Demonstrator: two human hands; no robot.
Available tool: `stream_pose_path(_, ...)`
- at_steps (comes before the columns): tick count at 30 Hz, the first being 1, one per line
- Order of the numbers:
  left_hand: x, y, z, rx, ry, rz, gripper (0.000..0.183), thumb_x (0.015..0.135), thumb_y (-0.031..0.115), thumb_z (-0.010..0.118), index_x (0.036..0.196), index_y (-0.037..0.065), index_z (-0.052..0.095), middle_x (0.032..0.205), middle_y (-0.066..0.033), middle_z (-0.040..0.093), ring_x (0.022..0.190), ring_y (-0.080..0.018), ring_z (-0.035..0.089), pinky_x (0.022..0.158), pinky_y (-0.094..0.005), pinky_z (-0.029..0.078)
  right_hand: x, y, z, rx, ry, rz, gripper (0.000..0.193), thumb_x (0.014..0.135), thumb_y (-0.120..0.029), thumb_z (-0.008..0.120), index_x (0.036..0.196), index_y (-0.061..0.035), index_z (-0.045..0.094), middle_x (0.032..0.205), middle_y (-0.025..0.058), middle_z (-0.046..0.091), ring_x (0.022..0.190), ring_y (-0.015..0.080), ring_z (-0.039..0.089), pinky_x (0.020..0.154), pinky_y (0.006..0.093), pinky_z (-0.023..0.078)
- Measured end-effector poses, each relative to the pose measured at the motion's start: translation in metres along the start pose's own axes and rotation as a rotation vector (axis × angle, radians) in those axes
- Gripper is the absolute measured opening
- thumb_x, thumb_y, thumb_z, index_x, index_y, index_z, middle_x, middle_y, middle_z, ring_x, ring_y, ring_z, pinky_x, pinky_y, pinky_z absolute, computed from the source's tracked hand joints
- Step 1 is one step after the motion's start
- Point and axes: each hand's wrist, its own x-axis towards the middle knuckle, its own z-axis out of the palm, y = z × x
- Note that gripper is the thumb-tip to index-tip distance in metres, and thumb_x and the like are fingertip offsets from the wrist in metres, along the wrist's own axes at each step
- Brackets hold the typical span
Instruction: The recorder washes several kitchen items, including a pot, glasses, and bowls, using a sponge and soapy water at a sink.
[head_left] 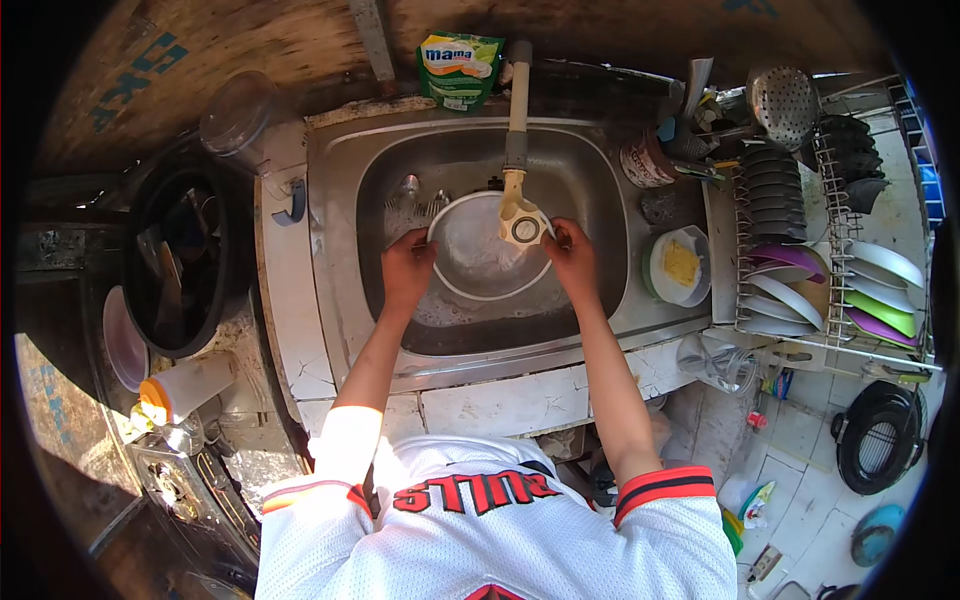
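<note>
In the sink (pixel 470 342) I hold a round, white-rimmed bowl (pixel 480 297) by opposite sides of its rim. My left hand (pixel 407 270) has its fingers closed on the left edge. The right edge is gripped by my right hand (pixel 573 262), its fingertips curled over the rim. Above the bowl's right part hangs the cream plastic tap (pixel 522 215), hiding some of the inside. What looks like water lies in the bowl. Beyond my left hand, several forks and spoons (pixel 425 203) rest in the sink.
Right of the sink stands a round container (pixel 652 268) with a yellow sponge (pixel 681 263). A dish rack (pixel 740 290) full of plates and bowls fills the far right. A green pouch (pixel 460 70) stands behind the sink. At left are a clear pitcher (pixel 240 115) and a black basin (pixel 135 270).
</note>
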Motion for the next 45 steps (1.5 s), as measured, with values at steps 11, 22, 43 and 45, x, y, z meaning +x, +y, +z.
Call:
stream_pose_path(11,0.011,0.034,-0.031,0.245,0.352,0.389,0.014,0.071,-0.002,0.065,0.082,0.001,0.058,0.078,-0.0135,0.060,0.070,-0.0301,0.061,0.066,-0.0369,0.049,0.023,0.046,0.085,0.301,0.103,0.227,0.026,0.082,-0.010,0.061,0.106,-0.0007,0.064,0.088,0.0093,0.069,0.081,0.0155,0.064,0.073,0.0287,0.049)
stream_pose_path(22,0.007,0.012,0.000,-0.109,0.217,-0.075,0.015,0.076,0.004,0.069,0.087,-0.001,0.060,0.080,-0.0143,0.067,0.065,-0.0209,0.065,0.061,-0.0319,0.050,0.033,-0.016,0.016,-0.041,0.162,0.218,0.024,0.080,-0.016,0.068,0.098,-0.0012,0.068,0.084,0.0111,0.070,0.078,0.0174,0.067,0.071,0.0282,0.050)
stream_pose_path(43,0.046,-0.005,0.051,-0.254,-0.054,-0.136,0.020,0.081,0.007,0.065,0.098,-0.004,0.061,0.090,-0.0107,0.064,0.076,-0.0161,0.063,0.062,-0.0281,0.055,0.018,0.012,-0.027,0.022,0.252,0.345,0.023,0.078,-0.015,0.071,0.097,-0.0016,0.066,0.079,0.0075,0.068,0.064,0.0140,0.064,0.058,0.0282,0.051)
stream_pose_path(45,0.048,-0.012,0.052,-0.185,-0.015,-0.098,0.020,0.081,0.007,0.065,0.098,-0.004,0.061,0.090,-0.0105,0.064,0.075,-0.0155,0.063,0.061,-0.0276,0.054,0.024,0.015,-0.024,-0.025,0.259,0.363,0.024,0.079,-0.015,0.071,0.097,-0.0015,0.066,0.079,0.0073,0.068,0.064,0.0138,0.064,0.056,0.0279,0.051)
